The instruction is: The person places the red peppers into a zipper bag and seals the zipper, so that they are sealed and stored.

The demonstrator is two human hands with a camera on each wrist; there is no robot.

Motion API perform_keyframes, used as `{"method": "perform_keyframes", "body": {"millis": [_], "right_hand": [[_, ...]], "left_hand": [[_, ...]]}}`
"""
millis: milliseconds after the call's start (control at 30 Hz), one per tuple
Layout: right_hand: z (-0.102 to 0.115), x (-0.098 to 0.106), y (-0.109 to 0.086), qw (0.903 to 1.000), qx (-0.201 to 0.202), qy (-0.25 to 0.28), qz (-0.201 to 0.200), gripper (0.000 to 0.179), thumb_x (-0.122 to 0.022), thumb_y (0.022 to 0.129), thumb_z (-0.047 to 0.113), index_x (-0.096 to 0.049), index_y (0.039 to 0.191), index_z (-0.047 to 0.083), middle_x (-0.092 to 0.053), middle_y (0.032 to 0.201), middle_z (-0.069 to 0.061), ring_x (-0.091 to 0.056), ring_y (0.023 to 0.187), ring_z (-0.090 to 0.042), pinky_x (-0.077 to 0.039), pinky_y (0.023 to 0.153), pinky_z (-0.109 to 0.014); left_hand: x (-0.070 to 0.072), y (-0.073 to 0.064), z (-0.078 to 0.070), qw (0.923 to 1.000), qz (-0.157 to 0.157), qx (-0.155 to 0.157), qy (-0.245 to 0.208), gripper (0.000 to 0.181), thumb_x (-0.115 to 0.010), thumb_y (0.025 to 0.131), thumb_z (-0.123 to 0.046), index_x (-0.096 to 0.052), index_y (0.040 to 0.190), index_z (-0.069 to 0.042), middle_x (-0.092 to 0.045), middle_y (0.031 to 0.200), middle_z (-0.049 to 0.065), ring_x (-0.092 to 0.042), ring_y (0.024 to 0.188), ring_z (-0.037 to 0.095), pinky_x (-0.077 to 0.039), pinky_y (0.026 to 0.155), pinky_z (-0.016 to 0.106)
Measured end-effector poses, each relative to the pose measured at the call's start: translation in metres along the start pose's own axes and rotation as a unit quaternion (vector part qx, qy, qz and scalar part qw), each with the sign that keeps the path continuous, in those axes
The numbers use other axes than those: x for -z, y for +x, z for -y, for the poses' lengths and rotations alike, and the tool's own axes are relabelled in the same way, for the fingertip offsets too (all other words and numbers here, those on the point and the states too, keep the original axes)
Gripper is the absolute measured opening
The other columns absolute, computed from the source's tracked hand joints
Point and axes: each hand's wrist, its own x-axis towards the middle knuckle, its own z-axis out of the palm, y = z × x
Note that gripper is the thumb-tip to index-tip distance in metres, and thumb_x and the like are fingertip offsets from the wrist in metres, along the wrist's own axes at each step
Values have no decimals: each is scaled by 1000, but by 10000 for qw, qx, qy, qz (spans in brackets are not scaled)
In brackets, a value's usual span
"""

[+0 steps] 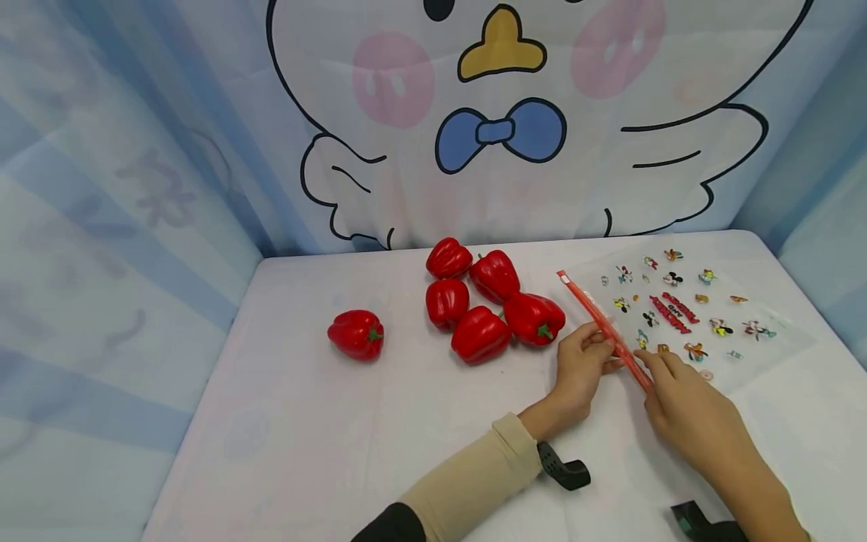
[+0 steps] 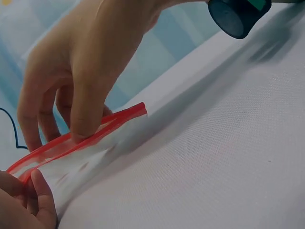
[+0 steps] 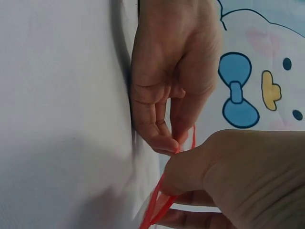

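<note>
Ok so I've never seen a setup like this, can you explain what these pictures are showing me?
There's no machine here: a person works bare-handed. The wide picture is taken from the person's head, looking forward and down. The other two come from cameras worn on the left and right wrists, so they show the handwork up close. On the white table lie six red peppers, five bunched together and one apart to the left. On the right is a clear bag with small colourful figures. The left hand and right hand both pinch its red edge.
</note>
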Motion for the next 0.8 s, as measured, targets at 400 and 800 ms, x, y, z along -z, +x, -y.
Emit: {"method": "perform_keyframes", "body": {"millis": [400,800], "right_hand": [[-2,6,-8,9953,-267,519,-767,29,-74,88,1,-62,114,0,-69,94,-17,-59,69,-22,-43,52,-34],[-3,6,-6,9735,-400,695,-2143,21,-75,85,-2,-67,104,-5,-67,81,-20,-59,64,-27,-37,49,-28]], "left_hand": [[2,-7,-5,9907,22,-199,1347,46,-70,94,5,-56,134,-11,-61,98,-6,-66,76,8,-61,74,22],[-3,-20,-19,8840,679,-802,4556,105,-84,88,-15,-14,164,-1,-48,141,9,-58,99,1,-53,91,15]]}}
